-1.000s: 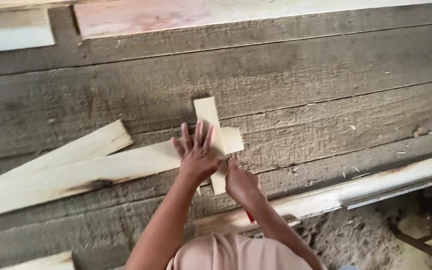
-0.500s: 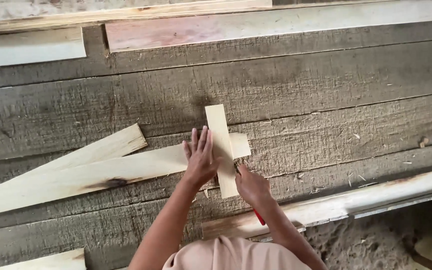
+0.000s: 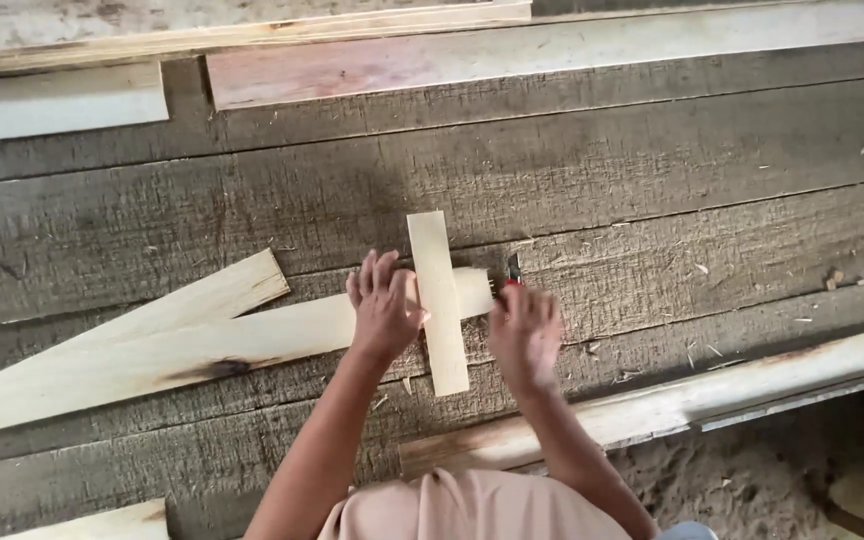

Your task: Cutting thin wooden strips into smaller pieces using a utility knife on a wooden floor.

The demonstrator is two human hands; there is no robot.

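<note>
Left hand (image 3: 384, 308) presses short slat (image 3: 438, 300); right hand (image 3: 524, 330) holds red-handled tool (image 3: 508, 272).

Pale peach-pink shirt (image 3: 472, 505); forearms bare; no gloves on either hand.

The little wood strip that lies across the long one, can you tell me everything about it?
The short strip is a thin, flat slat of pale, bare wood with square-cut ends. It lies nearly upright in the picture, crossing over the end of the long board like a cross, on grey, weathered planks. The left hand presses beside it, touching its edge. The right hand, on its other side, holds a small red tool.
</note>
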